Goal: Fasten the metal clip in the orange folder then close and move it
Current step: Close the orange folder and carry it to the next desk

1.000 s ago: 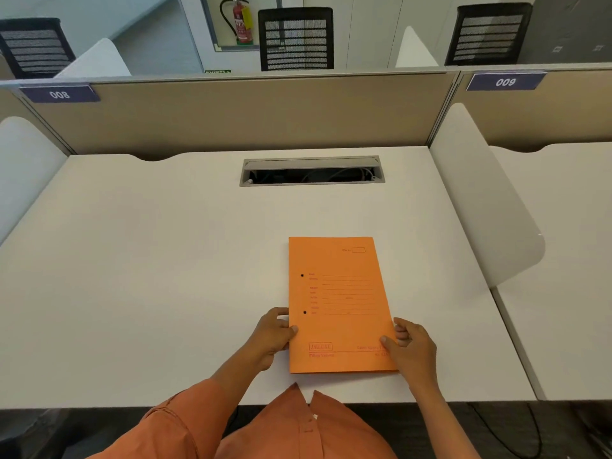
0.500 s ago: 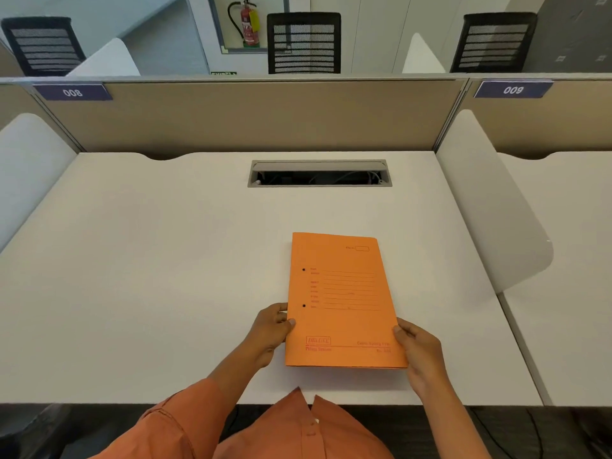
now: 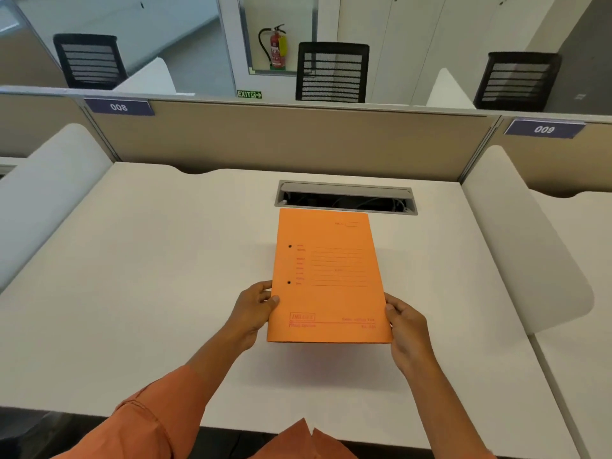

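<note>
The orange folder (image 3: 326, 276) is closed, its printed front cover facing up, with two small dark holes near its left edge. It is held up off the white desk (image 3: 149, 276) and casts a shadow below its near edge. My left hand (image 3: 253, 309) grips its lower left edge, thumb on the cover. My right hand (image 3: 402, 326) grips its lower right corner. The metal clip is hidden inside the folder.
A grey cable slot (image 3: 346, 197) is set in the desk just beyond the folder's far edge. A beige partition (image 3: 281, 140) closes the back; white curved dividers stand at the left (image 3: 43, 193) and right (image 3: 530, 246). Black chairs stand behind the partition.
The folder lay flat on the desk near its front edge; both hands have lifted it and carried it away from me toward the cable slot.
</note>
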`<action>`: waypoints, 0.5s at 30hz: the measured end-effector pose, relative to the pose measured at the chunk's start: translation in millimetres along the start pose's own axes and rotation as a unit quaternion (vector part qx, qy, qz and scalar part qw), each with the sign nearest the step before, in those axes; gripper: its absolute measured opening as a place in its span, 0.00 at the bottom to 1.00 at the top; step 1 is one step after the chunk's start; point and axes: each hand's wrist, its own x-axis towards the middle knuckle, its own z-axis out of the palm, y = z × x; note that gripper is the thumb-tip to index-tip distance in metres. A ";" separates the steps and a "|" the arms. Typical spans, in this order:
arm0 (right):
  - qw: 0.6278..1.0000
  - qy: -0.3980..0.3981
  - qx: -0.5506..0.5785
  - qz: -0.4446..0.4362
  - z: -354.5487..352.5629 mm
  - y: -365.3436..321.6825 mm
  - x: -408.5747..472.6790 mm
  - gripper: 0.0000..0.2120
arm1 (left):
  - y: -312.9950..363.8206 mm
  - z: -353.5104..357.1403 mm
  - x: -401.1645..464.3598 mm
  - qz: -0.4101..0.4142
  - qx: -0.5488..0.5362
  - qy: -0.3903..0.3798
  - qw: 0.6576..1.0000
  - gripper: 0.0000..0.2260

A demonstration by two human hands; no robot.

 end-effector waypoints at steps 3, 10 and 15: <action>1.000 -0.026 -0.004 -0.012 35.1 -18.6 5.3 0.21 | 14.9 -27.8 14.6 0.013 -0.002 0.022 1.000 0.18; 0.995 -0.084 -0.033 -0.042 126.6 -52.0 28.2 0.20 | 44.5 -103.1 61.5 0.037 0.002 0.081 0.996 0.16; 0.989 -0.123 -0.055 -0.056 191.0 -64.1 46.6 0.24 | 54.5 -152.5 96.7 0.043 -0.004 0.113 0.993 0.15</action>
